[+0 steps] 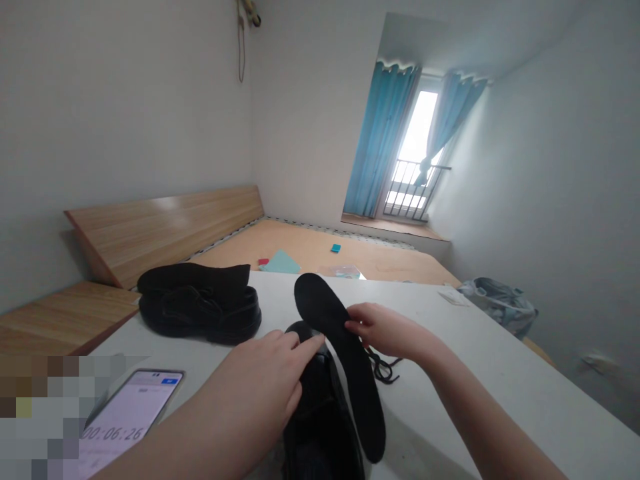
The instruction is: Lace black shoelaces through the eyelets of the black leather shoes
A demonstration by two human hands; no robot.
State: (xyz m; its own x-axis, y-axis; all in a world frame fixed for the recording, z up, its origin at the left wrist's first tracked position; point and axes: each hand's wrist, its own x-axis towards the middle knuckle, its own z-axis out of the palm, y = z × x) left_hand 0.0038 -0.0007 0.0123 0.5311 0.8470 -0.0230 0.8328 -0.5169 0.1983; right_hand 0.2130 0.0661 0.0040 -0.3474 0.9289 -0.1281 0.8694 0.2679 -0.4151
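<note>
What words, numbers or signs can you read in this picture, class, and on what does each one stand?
"00:06:26": large digits on the pale screen of the flat rectangular smartphone lying on the white table.
Small line of text above those digits: too small to read.
Label on the blue rectangular button on that screen: too small to read.
Small white paper slip on the table: no readable text.

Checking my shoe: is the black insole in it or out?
Out: the right hand holds the black insole up beside the black leather shoe, not inside it.
</note>
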